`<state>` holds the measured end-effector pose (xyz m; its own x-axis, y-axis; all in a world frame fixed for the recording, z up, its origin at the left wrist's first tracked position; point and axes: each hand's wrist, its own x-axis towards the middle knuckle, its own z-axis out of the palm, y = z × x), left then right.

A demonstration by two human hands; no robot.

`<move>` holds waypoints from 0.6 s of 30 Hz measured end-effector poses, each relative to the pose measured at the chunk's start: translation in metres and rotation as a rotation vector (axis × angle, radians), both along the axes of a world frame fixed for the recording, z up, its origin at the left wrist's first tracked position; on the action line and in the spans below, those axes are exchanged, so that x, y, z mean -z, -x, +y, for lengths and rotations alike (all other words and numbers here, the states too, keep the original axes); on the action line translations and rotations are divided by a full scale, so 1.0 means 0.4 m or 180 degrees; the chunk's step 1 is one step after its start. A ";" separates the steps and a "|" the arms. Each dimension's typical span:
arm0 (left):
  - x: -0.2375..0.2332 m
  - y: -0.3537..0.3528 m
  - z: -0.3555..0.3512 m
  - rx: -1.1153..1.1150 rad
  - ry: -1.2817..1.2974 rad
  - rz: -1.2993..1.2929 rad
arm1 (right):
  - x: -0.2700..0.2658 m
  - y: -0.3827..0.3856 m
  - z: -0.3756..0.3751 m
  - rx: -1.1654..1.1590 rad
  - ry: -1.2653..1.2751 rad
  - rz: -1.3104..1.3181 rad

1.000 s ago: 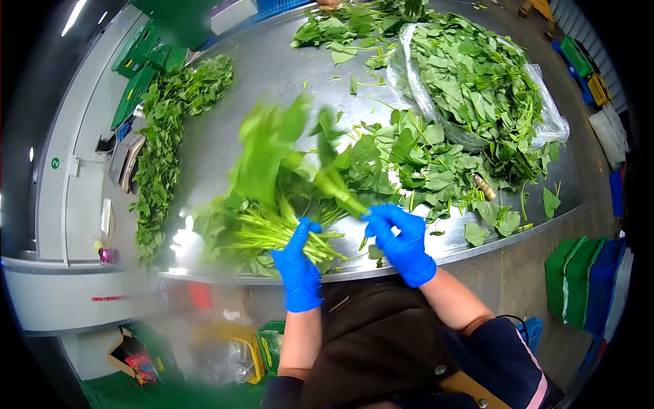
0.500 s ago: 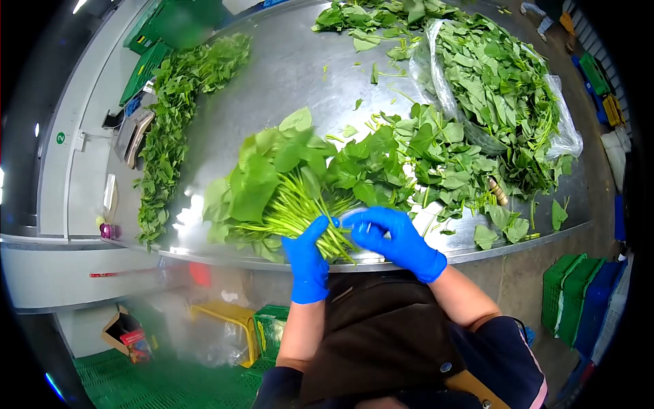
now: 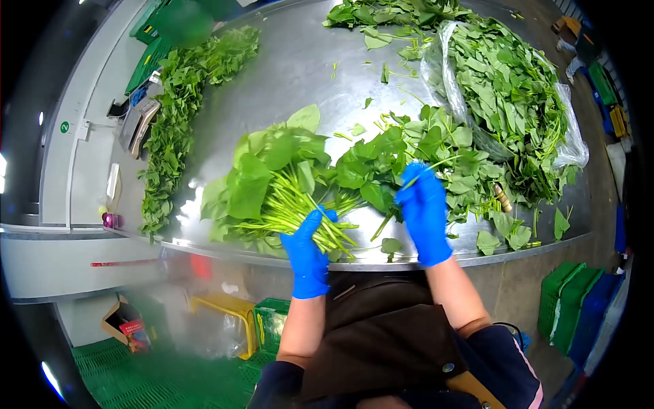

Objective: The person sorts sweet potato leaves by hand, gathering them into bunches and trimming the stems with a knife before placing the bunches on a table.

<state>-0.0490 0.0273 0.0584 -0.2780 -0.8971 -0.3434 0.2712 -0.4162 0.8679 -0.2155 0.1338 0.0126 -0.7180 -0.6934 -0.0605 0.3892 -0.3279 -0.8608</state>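
My left hand (image 3: 308, 258), in a blue glove, is wrapped round the stems of a leafy green bunch (image 3: 276, 180) at the table's near edge. The leaves of this bunch point away from me and to the left. Over the loose greens (image 3: 381, 160) to the right, my right hand (image 3: 426, 204), also gloved in blue, pinches a thin green stem (image 3: 443, 162) at its fingertips. A brown-banded object (image 3: 502, 198) lies among the leaves to the right of that hand.
A big leafy heap (image 3: 507, 99) lies on clear plastic on the metal table (image 3: 272, 82), at the right. Bunched greens (image 3: 167, 136) line the left side. Green crates (image 3: 562, 300) stand on the floor at the right; a yellow stool (image 3: 228, 307) is below the table.
My right hand has moved away from the held bunch, up and to the right over the loose greens, and now has a stem at its fingertips. My left hand still grips the bunch.
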 end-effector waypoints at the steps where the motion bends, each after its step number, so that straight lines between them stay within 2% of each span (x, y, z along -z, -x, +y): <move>1: 0.007 -0.013 -0.007 0.0009 -0.0034 -0.0036 | -0.070 0.024 -0.013 0.0450 0.0967 -0.1644; 3: -0.007 -0.008 0.002 0.0075 0.0016 -0.0057 | -0.119 0.046 -0.020 -0.0278 0.0717 -0.1272; 5: -0.040 0.034 0.038 0.0024 0.0324 -0.0005 | -0.119 -0.011 -0.039 -0.0838 -0.0176 0.0234; 6: -0.035 0.036 0.045 0.0349 0.0467 0.0057 | -0.136 -0.053 -0.054 -0.0997 -0.0406 -0.0211; 8: -0.020 0.048 0.061 0.0148 0.0668 -0.0046 | -0.102 -0.098 -0.060 -0.0902 -0.0512 0.0544; 9: -0.019 0.048 0.061 0.0128 0.0675 -0.0077 | -0.113 -0.102 -0.059 -0.0833 -0.0547 0.0492; 12: -0.039 0.029 0.028 -0.0162 0.0023 -0.0095 | -0.119 -0.068 -0.041 -0.0929 -0.0418 -0.0347; 13: -0.012 0.004 -0.007 -0.0139 0.0362 -0.0014 | -0.109 -0.043 -0.019 -0.1132 0.0063 -0.0330; 15: -0.002 -0.054 -0.062 -0.0397 -0.0002 0.0314 | -0.109 -0.019 -0.015 -0.0045 0.0092 -0.0630; 16: -0.021 -0.068 -0.076 -0.0607 -0.0051 0.0276 | -0.080 0.031 -0.004 0.0095 0.0303 -0.0701; 18: -0.041 -0.105 -0.106 -0.0899 -0.0048 0.0144 | -0.070 0.145 0.030 0.0069 0.1344 -0.1403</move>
<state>-0.0068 -0.0153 0.0747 -0.0333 -0.9361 -0.3501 0.4165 -0.3315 0.8466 -0.2735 0.1458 0.0404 -0.7020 -0.7078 -0.0784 0.6688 -0.6175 -0.4140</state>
